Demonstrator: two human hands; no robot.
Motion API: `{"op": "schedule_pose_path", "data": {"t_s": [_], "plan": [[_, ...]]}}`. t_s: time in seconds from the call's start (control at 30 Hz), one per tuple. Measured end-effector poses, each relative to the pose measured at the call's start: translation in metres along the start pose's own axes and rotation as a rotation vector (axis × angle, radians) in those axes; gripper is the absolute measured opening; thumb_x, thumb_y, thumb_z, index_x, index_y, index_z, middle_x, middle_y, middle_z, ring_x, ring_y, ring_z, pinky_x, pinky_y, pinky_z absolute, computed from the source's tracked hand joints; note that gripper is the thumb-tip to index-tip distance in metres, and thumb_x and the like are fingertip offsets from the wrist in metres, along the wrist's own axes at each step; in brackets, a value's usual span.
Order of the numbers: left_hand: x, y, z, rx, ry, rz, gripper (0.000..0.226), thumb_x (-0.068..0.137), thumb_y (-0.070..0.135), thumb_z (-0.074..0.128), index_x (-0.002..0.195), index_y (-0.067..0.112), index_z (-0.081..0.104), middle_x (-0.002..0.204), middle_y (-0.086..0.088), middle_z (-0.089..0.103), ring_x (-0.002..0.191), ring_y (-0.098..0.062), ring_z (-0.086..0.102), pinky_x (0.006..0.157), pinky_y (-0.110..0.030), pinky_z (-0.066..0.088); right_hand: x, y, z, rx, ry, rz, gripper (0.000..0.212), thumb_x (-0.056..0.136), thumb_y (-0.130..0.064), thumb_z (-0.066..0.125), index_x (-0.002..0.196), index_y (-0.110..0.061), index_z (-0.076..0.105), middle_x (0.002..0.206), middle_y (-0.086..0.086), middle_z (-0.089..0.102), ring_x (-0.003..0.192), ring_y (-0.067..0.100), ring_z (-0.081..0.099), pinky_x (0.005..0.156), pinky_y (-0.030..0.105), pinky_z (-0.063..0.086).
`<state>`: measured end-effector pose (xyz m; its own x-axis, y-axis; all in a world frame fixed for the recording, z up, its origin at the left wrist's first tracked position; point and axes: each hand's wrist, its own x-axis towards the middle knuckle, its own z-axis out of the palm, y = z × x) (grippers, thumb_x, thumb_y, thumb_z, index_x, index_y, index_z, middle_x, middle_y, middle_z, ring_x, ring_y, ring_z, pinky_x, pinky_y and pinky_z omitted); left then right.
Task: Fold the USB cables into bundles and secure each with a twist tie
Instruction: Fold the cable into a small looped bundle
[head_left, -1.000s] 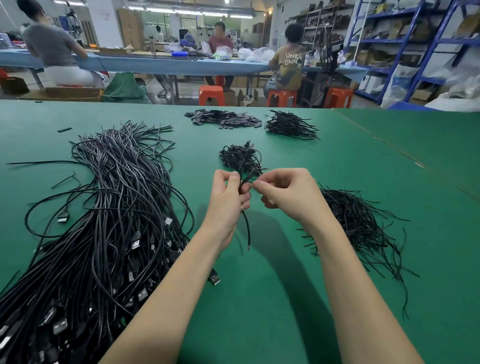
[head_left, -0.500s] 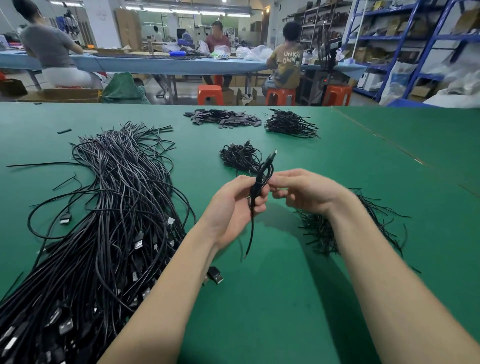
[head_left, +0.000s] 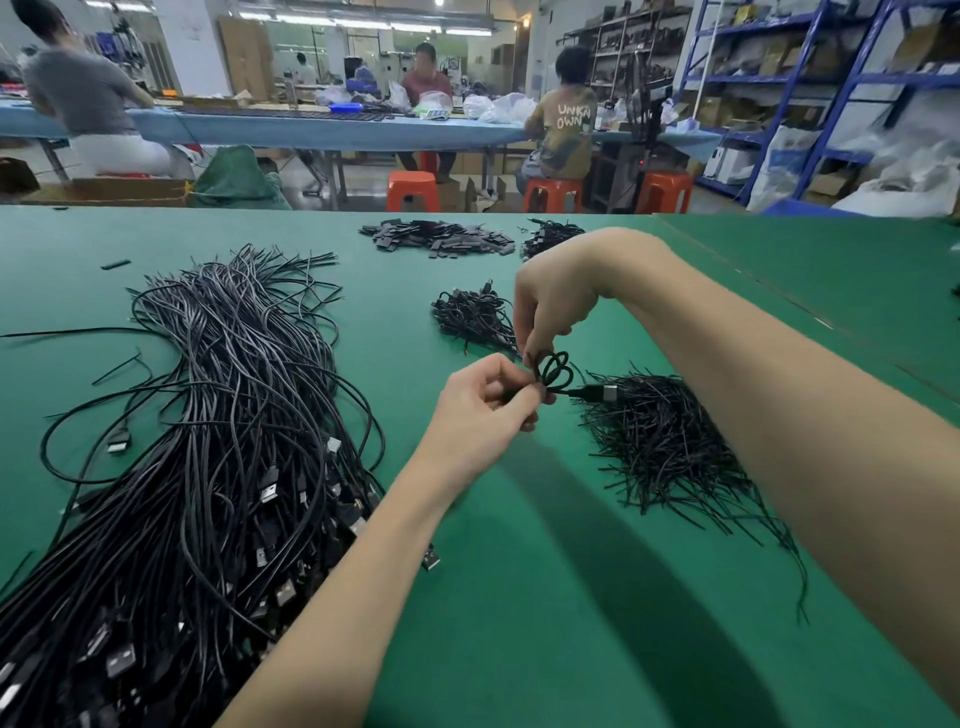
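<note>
My left hand (head_left: 485, 400) pinches a folded USB cable (head_left: 555, 375) at its middle, fingers curled round the gathered strands, and holds it up off the green table (head_left: 519, 597). Small loops of the cable stand out past my fingertips, and its plug (head_left: 605, 393) points right, over the heap of twist ties (head_left: 660, 447). My right hand (head_left: 553, 306) comes down from above with the wrist bent, thumb and fingertips nipping the top of the loops. I cannot tell whether a tie is already round the bundle. The big pile of loose cables (head_left: 208, 441) lies along my left forearm, plugs toward me. A small heap of finished bundles (head_left: 475, 319) sits just beyond my hands, and a spread of flat black pieces (head_left: 436, 238) lies farther back
</note>
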<state>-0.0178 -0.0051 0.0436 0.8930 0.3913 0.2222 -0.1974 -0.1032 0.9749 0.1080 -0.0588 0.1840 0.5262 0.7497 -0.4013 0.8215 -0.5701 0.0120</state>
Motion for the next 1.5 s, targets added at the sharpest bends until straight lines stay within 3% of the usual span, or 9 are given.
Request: {"op": "schedule_pose_path", "data": {"t_s": [0.1,0.27,0.4,0.53,0.73,1.0,1.23,1.37,1.5], "plan": [[-0.001,-0.004,0.004,0.087,0.036,0.026,0.016,0.09,0.007,0.067,0.077,0.016,0.062,0.085,-0.011,0.076,0.067,-0.018,0.06,0.078,-0.045,0.057,-0.001,-0.012,0.002,-0.106,0.002,0.019,0.009,0.086,-0.035,0.077,0.08,-0.028,0.075,0.066,-0.009,0.067,0.065,0.013,0.057,0.057,0.023,0.047],[0.006,-0.007,0.001,-0.137,0.153,-0.089,0.016,0.095,0.004,0.062,0.082,0.009,0.055,0.085,-0.008,0.077,0.062,-0.014,0.059,0.067,-0.027,0.056,-0.007,-0.018,0.017,-0.097,0.284,-0.016,0.009,0.087,-0.021,0.07,0.084,-0.022,0.078,0.054,-0.011,0.068,0.064,0.008,0.066,0.061,0.024,0.054],[0.011,-0.007,-0.005,-0.42,0.245,-0.215,0.011,0.095,0.0,0.062,0.087,0.006,0.056,0.085,-0.015,0.076,0.065,-0.017,0.063,0.065,-0.025,0.056,-0.013,-0.014,0.031,-0.015,0.466,-0.113,0.005,0.088,-0.029,0.072,0.088,-0.029,0.078,0.091,-0.006,0.073,0.066,0.002,0.062,0.058,0.022,0.044],[0.012,-0.007,-0.003,-0.577,0.273,-0.251,0.006,0.092,-0.006,0.062,0.096,-0.004,0.065,0.085,-0.016,0.072,0.073,-0.018,0.065,0.069,-0.022,0.057,-0.017,-0.008,0.047,0.031,0.55,-0.196,0.007,0.088,-0.026,0.071,0.089,-0.027,0.078,0.091,-0.005,0.067,0.083,0.015,0.063,0.071,0.029,0.049],[0.009,-0.006,-0.004,-0.339,0.381,-0.082,0.01,0.086,-0.003,0.072,0.09,0.006,0.071,0.077,-0.006,0.077,0.068,-0.018,0.073,0.069,-0.023,0.057,-0.031,-0.005,0.061,0.32,0.599,-0.158,0.007,0.089,-0.019,0.074,0.084,-0.024,0.075,0.086,-0.002,0.071,0.064,0.01,0.07,0.072,0.04,0.061],[0.005,-0.011,-0.007,0.106,0.51,0.201,0.008,0.083,0.009,0.076,0.089,0.013,0.074,0.082,0.003,0.076,0.083,-0.014,0.074,0.081,-0.039,0.06,-0.034,-0.025,0.074,0.457,0.757,0.007,0.007,0.086,-0.023,0.074,0.081,-0.024,0.079,0.072,-0.003,0.073,0.06,0.009,0.063,0.075,0.034,0.06],[0.003,-0.008,-0.008,0.189,0.585,0.311,0.011,0.086,0.008,0.074,0.091,0.017,0.07,0.082,0.013,0.073,0.08,0.0,0.069,0.075,-0.024,0.056,-0.024,-0.041,0.09,0.427,0.981,-0.04,0.007,0.085,-0.022,0.069,0.084,-0.023,0.075,0.08,-0.004,0.071,0.079,0.021,0.065,0.077,0.036,0.055],[0.01,0.001,-0.008,-0.276,0.383,0.071,0.02,0.091,-0.007,0.062,0.098,0.012,0.066,0.095,-0.008,0.073,0.089,-0.014,0.068,0.087,-0.026,0.054,-0.019,-0.031,0.097,0.443,1.044,-0.163,0.005,0.086,-0.014,0.068,0.086,-0.013,0.073,0.083,0.001,0.066,0.077,0.023,0.065,0.075,0.042,0.054],[0.013,0.008,-0.022,-0.81,0.062,-0.183,0.013,0.103,0.011,0.05,0.11,0.006,0.06,0.104,-0.018,0.072,0.092,-0.024,0.07,0.082,-0.031,0.059,-0.019,-0.016,0.105,0.433,1.061,-0.24,0.003,0.091,-0.019,0.067,0.091,-0.02,0.07,0.091,-0.01,0.064,0.082,0.015,0.067,0.073,0.044,0.057]]}}
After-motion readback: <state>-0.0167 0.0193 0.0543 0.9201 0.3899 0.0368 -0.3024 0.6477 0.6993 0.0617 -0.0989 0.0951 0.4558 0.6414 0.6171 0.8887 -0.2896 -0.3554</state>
